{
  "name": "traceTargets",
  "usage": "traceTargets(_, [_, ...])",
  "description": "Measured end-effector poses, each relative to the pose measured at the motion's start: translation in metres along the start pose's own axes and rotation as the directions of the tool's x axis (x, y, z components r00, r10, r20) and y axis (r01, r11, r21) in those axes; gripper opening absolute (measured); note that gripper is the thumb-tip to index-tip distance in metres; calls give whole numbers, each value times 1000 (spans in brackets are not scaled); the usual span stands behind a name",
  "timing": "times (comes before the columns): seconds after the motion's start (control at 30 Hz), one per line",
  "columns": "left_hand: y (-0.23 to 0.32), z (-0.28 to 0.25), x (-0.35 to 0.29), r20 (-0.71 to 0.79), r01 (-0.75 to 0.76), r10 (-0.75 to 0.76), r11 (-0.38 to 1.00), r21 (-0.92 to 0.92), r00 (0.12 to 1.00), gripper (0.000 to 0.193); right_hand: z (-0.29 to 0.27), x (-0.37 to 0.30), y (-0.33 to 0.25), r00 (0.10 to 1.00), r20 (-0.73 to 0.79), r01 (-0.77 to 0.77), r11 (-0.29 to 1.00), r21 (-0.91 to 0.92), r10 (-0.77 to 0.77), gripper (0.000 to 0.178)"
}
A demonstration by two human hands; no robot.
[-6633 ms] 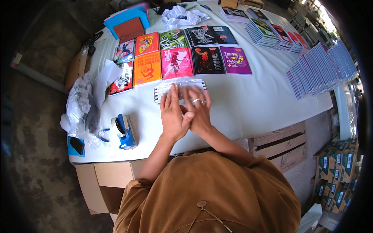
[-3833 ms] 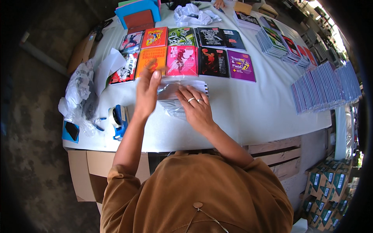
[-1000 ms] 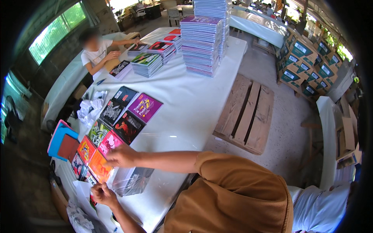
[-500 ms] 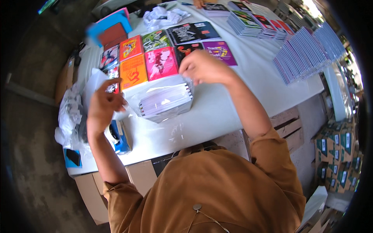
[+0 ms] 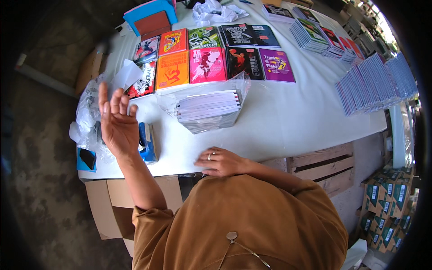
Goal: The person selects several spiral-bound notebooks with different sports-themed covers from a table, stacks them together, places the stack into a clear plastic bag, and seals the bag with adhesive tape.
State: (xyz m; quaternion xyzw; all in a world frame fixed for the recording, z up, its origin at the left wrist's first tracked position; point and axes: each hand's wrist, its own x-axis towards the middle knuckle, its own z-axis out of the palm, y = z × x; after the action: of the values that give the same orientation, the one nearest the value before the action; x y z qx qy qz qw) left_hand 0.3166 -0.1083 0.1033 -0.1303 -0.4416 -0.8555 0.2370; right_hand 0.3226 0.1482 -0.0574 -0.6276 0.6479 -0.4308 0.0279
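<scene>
A stack of spiral notebooks (image 5: 208, 112) sits in a clear plastic bag (image 5: 243, 87) in front of me, the bag's open end spread loosely toward the far side. My left hand (image 5: 120, 123) is raised left of the bag, palm showing and fingers apart, holding nothing. Low at the table's near edge, my right hand (image 5: 221, 162) lies palm down with fingers stretched, rings on it, and nothing visible in it. Beside my left wrist stands a blue tape dispenser (image 5: 149, 143). Beyond the bag are two rows of notebooks with colourful covers (image 5: 208, 65).
Crumpled clear plastic (image 5: 90, 119) lies at the table's left edge, above a small blue and black item (image 5: 87, 159). Notebook stacks (image 5: 371, 85) fill the right side. White crumpled plastic (image 5: 218, 12) lies at the back. Cartons (image 5: 387, 198) are piled below right.
My right hand has left the bag's far right corner and come back to the near table edge. My left hand has opened upward, away from the bag. The view has shifted.
</scene>
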Motion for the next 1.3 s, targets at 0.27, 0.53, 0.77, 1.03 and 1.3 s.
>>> traceTargets(0.27, [-112,1,-64,-49,155,-189,602,783,981,68,-63,60,2,905,-366,-392,755,-525,215,48])
traceTargets(0.53, [-127,51,-83,157,-131,140,-179,975,978,25,-99,80,33,729,-684,-350,849,-395,-18,65])
traceTargets(0.77, [-122,70,-70,244,-270,-198,-113,956,949,49,-76,29,12,687,-694,-607,694,-387,214,39])
traceTargets(1.03, [-99,46,-5,138,-131,15,417,899,990,65,-66,40,10,865,-468,-437,731,-524,182,37])
traceTargets(1.3, [-75,41,79,107,350,-420,851,392,901,29,-69,37,17,837,-519,-471,710,-523,174,29])
